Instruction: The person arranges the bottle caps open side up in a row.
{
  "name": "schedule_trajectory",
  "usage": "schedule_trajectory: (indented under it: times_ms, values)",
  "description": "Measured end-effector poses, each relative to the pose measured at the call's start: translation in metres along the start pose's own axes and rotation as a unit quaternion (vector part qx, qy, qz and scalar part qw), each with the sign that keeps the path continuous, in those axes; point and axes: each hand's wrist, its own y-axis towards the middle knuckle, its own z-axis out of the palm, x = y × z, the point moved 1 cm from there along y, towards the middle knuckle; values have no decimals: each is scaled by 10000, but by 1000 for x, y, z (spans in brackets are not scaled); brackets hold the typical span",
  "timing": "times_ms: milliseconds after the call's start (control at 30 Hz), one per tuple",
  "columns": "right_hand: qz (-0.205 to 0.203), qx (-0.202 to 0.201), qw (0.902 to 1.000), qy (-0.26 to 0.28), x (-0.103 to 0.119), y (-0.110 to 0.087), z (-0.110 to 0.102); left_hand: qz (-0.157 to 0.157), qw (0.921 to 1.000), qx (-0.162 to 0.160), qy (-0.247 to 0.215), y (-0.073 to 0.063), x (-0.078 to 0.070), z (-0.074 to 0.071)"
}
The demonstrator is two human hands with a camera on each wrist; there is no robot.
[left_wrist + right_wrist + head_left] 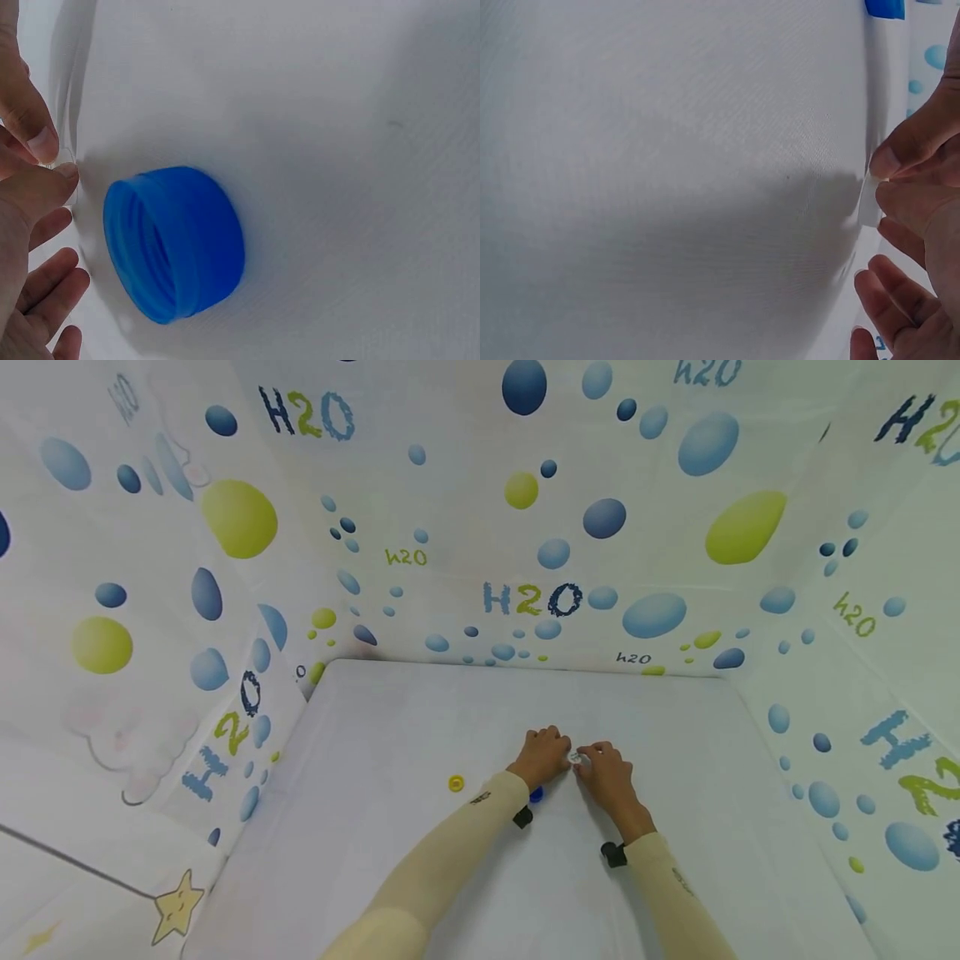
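A small whitish, see-through piece is between both hands, low over the white table. My left hand pinches its left side between thumb and fingers, and my right hand pinches the other side. In the right wrist view the piece shows as a pale, short-walled shape, like a bottle cap; the fingertips cover part of it. A blue bottle cap stands on its side near my left wrist, its threaded opening showing. The remaining fingers of my right hand spread loosely below the pinch.
A yellow ring-shaped cap lies left of my left forearm. Dark wrist cameras hang under both wrists. The white table meets printed cloth walls at the back and sides.
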Motion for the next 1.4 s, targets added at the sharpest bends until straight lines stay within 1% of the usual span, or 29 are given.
schedule_trajectory:
  times_ms: [200,333,467,700,900,1200,1400]
  values:
    - [29,-1,10000,-22,-1,2,0,-51,9999,10,-160,3,-2,1]
    - [11,-6,10000,16,0,2,-2,-41,10000,15,35,4,-3,2]
    - [7,76,10000,-50,0,3,-2,3,9999,-44,154,3,-3,3]
    - [8,162,9999,-27,-2,4,-1,34,9999,-98,89,2,-3,3]
    - [-35,151,9999,11,-3,5,0,47,9998,-154,69,1,-3,1]
    - [-60,154,9999,38,-5,4,1,0,10000,-44,31,4,-2,7]
    - [-116,157,9998,50,-5,5,0,0,10000,-58,38,1,-4,5]
